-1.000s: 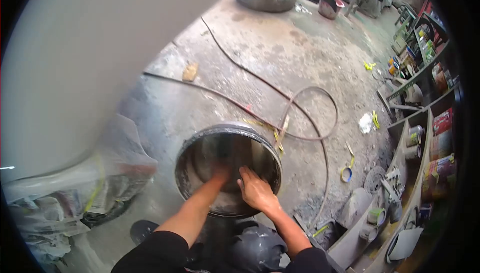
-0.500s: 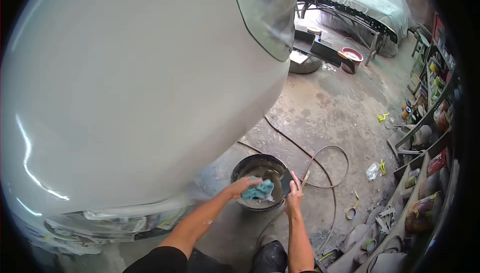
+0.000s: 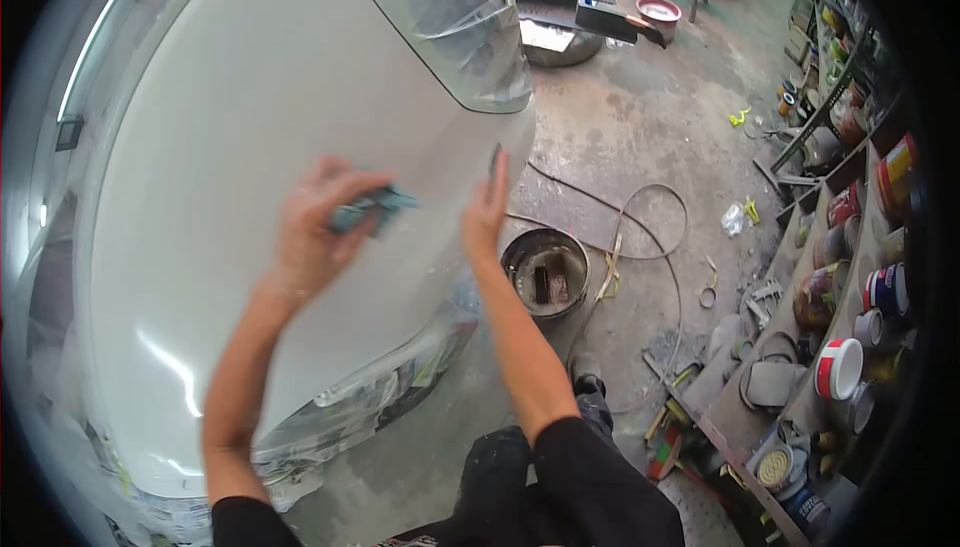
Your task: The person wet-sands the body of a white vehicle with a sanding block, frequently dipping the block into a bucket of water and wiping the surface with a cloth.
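Over the pale grey car panel (image 3: 230,127), my left hand (image 3: 325,222) is closed on a crumpled teal cloth (image 3: 372,209); the hand is slightly blurred. My right hand (image 3: 487,212) is near the panel's right edge, its fingers against a thin dark pad (image 3: 495,160) seen edge-on. Whether the pad touches the panel cannot be made out. Below and right of that hand, a black bucket (image 3: 582,292) on the floor holds murky water, with dark and brownish blocks inside.
A hose (image 3: 672,247) loops over the concrete floor by the bucket. Shelves (image 3: 730,427) with cans and tubs line the right side. Clear film covers the car's window (image 3: 450,17). A tyre (image 3: 565,55) and a reddish bucket (image 3: 659,11) stand at the back.
Both hands have risen from the bucket to the car panel, the left with the cloth and the right with the pad. The view has shifted, showing more shelving and the car's left side.
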Tool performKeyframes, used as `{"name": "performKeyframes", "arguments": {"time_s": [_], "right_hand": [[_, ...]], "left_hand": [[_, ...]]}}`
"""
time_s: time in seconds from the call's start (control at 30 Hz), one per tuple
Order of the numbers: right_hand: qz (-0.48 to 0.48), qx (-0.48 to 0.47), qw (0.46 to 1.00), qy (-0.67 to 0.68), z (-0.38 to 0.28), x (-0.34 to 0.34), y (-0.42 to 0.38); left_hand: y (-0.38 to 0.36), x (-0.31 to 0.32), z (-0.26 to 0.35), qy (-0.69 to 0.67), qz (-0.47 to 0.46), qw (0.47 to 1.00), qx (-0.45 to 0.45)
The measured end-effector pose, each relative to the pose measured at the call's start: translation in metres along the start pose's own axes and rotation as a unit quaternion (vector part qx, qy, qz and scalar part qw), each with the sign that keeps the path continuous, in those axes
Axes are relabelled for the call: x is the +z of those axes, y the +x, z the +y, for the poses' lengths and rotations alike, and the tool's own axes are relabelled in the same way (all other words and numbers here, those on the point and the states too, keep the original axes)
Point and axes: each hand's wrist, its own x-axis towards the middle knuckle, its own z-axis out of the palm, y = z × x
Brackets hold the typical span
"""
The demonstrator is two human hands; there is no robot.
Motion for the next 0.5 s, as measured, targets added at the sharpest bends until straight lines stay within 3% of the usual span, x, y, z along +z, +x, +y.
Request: {"name": "performKeyframes", "arguments": {"time_s": [0.07, 0.1, 0.17, 0.27, 0.3, 0.4, 0.5], "right_hand": [[0.003, -0.054, 0.996, 0.066, -0.004, 0.062, 0.01], [0.02, -0.064, 0.998, 0.005, -0.007, 0.087, -0.014], [0.054, -0.092, 0.987, -0.116, -0.016, 0.117, -0.06], [0.02, -0.087, 0.99, -0.105, -0.004, 0.104, -0.042], [0.026, -0.018, 0.996, -0.087, -0.013, 0.1, -0.01], [0.043, 0.005, 0.996, -0.073, -0.04, 0.102, 0.014], [-0.048, -0.096, 0.989, -0.098, -0.021, 0.084, -0.016]], "left_hand": [[0.023, -0.066, 0.012, 0.177, -0.049, 0.981, 0.068], [0.028, -0.09, 0.012, 0.253, -0.029, 0.962, 0.096], [0.036, -0.14, 0.005, 0.351, -0.09, 0.921, 0.143], [0.02, -0.188, -0.021, 0.374, -0.124, 0.907, 0.148], [0.013, -0.196, -0.031, 0.382, -0.133, 0.9, 0.165], [-0.002, -0.209, -0.053, 0.398, -0.156, 0.883, 0.196], [-0.006, -0.21, -0.064, 0.399, -0.156, 0.884, 0.186]]}}
